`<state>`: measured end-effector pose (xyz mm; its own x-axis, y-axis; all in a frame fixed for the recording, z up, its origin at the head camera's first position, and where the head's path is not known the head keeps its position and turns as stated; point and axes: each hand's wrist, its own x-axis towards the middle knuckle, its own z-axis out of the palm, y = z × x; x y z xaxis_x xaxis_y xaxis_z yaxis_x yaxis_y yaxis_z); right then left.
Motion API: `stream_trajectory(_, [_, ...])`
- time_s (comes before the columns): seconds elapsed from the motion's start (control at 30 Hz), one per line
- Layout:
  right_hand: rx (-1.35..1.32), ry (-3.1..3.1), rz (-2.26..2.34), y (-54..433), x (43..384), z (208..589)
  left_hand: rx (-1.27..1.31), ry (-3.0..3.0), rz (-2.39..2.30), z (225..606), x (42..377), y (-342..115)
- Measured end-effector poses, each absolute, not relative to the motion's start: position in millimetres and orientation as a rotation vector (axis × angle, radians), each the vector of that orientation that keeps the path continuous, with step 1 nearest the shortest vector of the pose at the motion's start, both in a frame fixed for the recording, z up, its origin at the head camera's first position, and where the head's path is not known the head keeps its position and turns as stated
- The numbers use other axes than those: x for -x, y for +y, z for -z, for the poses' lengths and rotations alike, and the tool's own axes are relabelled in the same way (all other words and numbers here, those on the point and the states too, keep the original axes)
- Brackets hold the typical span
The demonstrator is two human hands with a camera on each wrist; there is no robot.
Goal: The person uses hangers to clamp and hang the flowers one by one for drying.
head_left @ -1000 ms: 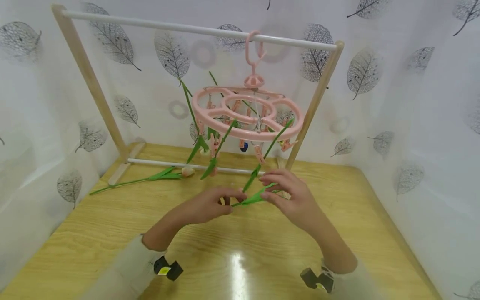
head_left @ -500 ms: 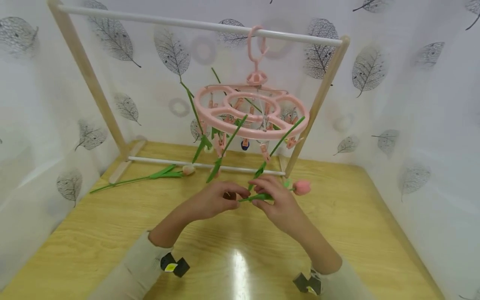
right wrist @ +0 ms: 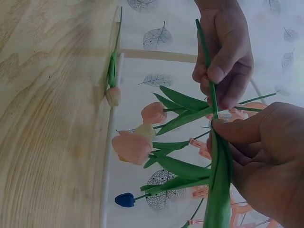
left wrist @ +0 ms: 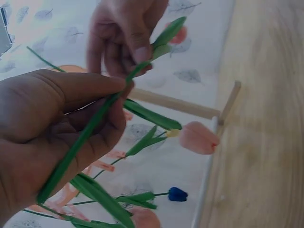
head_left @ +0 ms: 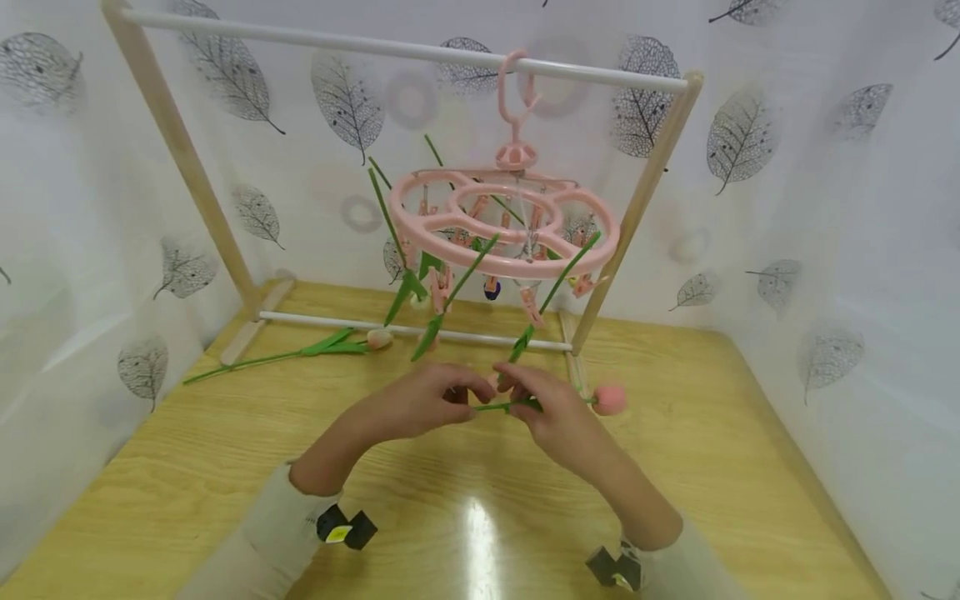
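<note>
An artificial pink tulip (head_left: 610, 400) lies sideways between my two hands, its flower out past the right hand. My left hand (head_left: 412, 404) pinches its green stem (left wrist: 83, 135) between thumb and fingertips, near the free end. The right hand (head_left: 558, 417) pinches the same tulip where its leaves (right wrist: 219, 180) meet the stem. Both hands are just below a pink round clip hanger (head_left: 517, 268). Several tulips hang flower-down from its clothespins, among them a blue tulip (right wrist: 125, 200) and a pale pink tulip (right wrist: 133, 147).
The hanger hooks over the white top rail (head_left: 337, 42) of a wooden-sided rack (head_left: 187, 167). A pale tulip (head_left: 378, 338) lies on the wooden table (head_left: 420, 517) by the rack's lower bar (head_left: 322, 322). Leaf-printed curtains (head_left: 787, 208) surround the table.
My right hand has moved left along the tulip, closer to the left hand, and its pink flower now shows beyond it. The left hand keeps its pinch on the stem.
</note>
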<state>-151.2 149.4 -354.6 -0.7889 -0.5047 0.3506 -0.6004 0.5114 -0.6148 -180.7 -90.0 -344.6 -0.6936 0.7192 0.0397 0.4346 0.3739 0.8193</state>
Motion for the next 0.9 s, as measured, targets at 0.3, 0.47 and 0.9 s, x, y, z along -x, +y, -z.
stream_trajectory(0.3, [-0.997,-2.697,-1.159,152,152,353,-0.954,2.418,-1.109,325,179,-111])
stream_trajectory(0.47, [-1.056,-2.629,-1.146,154,152,356,-0.924,2.496,-1.245,311,176,-129])
stream_trajectory(0.9, [-0.869,-2.591,-1.542,164,150,346,-0.671,2.355,-2.023,308,185,-143])
